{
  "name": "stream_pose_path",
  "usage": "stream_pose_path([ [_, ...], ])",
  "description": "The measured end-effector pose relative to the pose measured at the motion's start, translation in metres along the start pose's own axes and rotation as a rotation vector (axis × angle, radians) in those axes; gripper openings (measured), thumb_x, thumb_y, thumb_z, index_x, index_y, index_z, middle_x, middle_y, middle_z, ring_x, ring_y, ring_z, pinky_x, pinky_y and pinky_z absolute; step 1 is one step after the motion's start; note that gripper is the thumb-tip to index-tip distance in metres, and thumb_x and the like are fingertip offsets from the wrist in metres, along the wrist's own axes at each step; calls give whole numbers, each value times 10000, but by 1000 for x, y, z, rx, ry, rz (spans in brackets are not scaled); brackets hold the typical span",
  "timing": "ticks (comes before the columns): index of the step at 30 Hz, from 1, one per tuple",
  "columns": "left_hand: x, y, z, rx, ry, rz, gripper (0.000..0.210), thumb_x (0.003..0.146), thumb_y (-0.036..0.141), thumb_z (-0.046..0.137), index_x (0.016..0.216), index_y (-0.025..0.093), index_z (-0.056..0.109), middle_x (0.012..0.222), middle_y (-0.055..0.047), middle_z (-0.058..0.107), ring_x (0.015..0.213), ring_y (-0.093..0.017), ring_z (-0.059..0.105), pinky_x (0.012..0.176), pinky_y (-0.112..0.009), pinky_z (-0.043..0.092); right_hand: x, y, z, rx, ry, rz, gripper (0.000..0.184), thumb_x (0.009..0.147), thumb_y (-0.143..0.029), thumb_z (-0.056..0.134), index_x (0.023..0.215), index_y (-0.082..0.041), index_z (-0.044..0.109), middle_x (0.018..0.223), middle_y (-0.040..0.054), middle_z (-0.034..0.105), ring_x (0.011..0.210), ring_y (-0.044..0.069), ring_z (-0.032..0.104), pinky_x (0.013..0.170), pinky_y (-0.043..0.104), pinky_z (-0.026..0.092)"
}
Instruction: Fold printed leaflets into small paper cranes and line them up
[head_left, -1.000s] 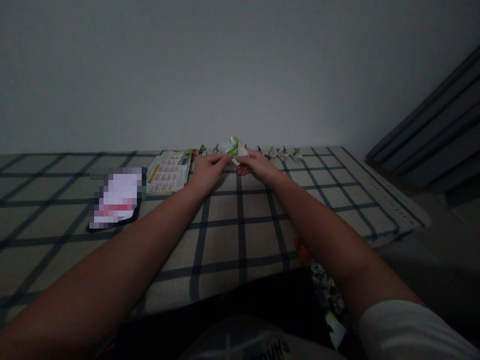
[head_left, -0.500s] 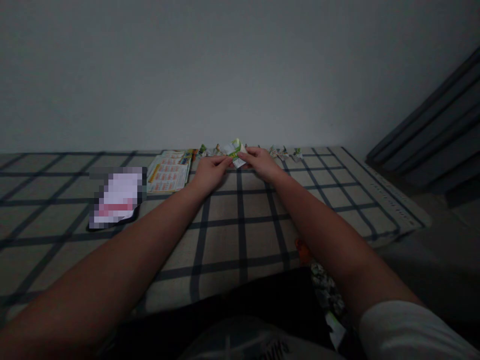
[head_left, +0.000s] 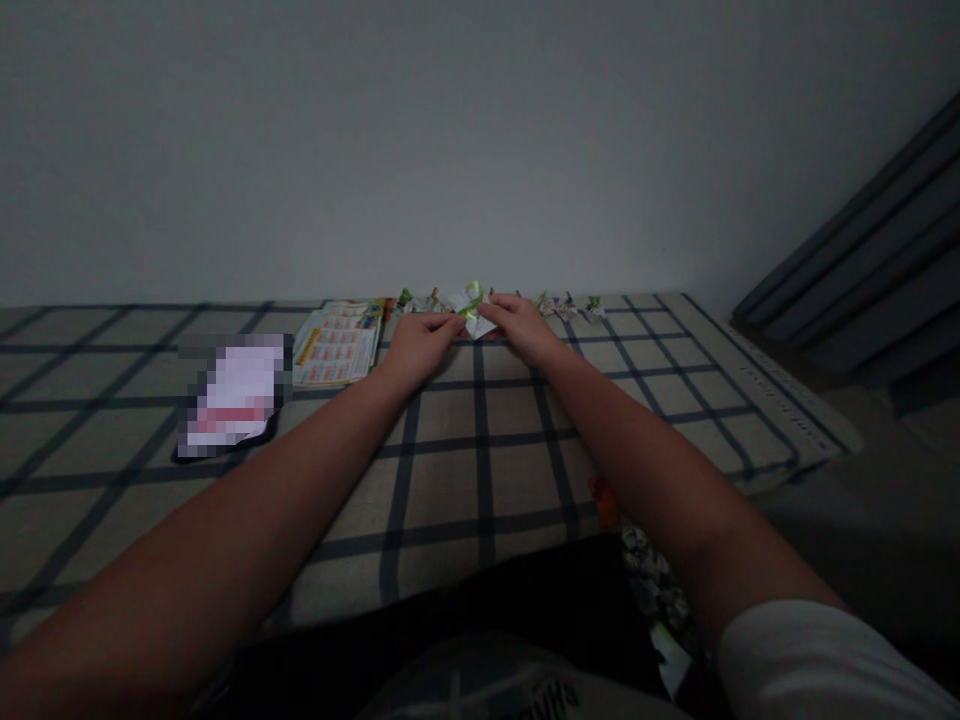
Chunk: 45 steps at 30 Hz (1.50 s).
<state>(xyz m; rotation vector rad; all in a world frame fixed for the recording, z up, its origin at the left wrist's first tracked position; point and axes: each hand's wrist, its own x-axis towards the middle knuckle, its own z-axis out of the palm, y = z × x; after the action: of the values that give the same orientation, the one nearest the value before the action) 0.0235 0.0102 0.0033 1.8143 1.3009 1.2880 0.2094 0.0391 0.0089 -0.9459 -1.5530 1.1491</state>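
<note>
Between my two hands, above the far part of the checked cloth (head_left: 450, 480), is a small folded piece of printed paper (head_left: 474, 312), white with green. My left hand (head_left: 421, 345) pinches its left side between thumb and fingers. On the right side, the thumb and fingers of my right hand (head_left: 523, 325) are closed on the same paper. Behind the hands, several small folded paper pieces (head_left: 568, 304) stand in a row close to the wall, partly hidden by my fingers and the held paper.
A stack of printed leaflets (head_left: 337, 345) lies left of my left hand. Nearer on the left is a phone-like object (head_left: 236, 395) with a blurred-out surface. By my right forearm sit an orange item (head_left: 606, 503) and a heap of crumpled or folded papers (head_left: 654, 575). A plain wall (head_left: 480, 150) rises behind.
The held paper's shape has altered slightly: its upper part looks narrower and its lower white corner sits a little lower. Both hands stay almost in place.
</note>
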Motion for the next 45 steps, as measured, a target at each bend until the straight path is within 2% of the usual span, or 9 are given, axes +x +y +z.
stream_pose_path([
  [9,-4,3,1,4,-28,28,243,848,373,670,729,200,794,656,-21,715,728,-217,665,703,-307,490,0,-5,-4,-88,80,-92,328,832,-448,719,712,-205,535,663,-44,482,654,113,469,622,235,385],
  [14,-3,2,3,-1,-20,17,236,856,377,672,792,190,801,739,-29,754,770,-219,672,752,-308,504,1,-4,-5,-55,83,-90,314,856,-391,704,690,-208,511,625,-54,446,608,107,442,601,232,366],
  [19,1,-4,4,-12,35,21,267,880,388,631,815,170,770,751,-33,734,761,-199,650,745,-294,487,1,-3,-3,-5,61,-22,302,880,-326,680,674,-204,497,625,-47,477,582,100,465,567,224,383],
  [24,3,-7,3,-44,94,-14,246,889,382,615,832,173,732,697,-9,668,691,-172,591,685,-279,449,-1,-4,-1,-46,24,-14,365,883,-450,723,694,-203,531,621,-41,532,588,102,512,581,218,441],
  [29,3,-6,3,-58,80,3,264,901,403,585,830,180,708,645,6,601,655,-167,554,659,-277,425,-2,0,-2,-91,-23,-64,395,867,-495,745,693,-204,541,613,-40,548,571,96,513,569,221,418],
  [37,2,-6,2,-17,88,40,299,904,415,571,900,170,742,784,-30,701,784,-189,608,742,-281,467,0,5,-4,-87,-45,-26,314,870,-466,732,776,-196,600,674,-27,596,610,102,542,586,225,445],
  [41,1,-2,1,6,70,60,296,910,403,564,898,171,748,724,-17,673,734,-182,586,720,-279,454,0,3,-3,-118,-26,-24,321,873,-438,729,736,-201,561,657,-30,579,596,104,527,583,234,423],
  [45,0,1,1,17,52,64,320,928,411,555,899,171,764,672,-10,650,692,-178,580,689,-278,446,-1,-3,-2,-184,45,-47,363,881,-413,719,681,-211,493,595,-49,517,579,109,509,582,237,390],
])
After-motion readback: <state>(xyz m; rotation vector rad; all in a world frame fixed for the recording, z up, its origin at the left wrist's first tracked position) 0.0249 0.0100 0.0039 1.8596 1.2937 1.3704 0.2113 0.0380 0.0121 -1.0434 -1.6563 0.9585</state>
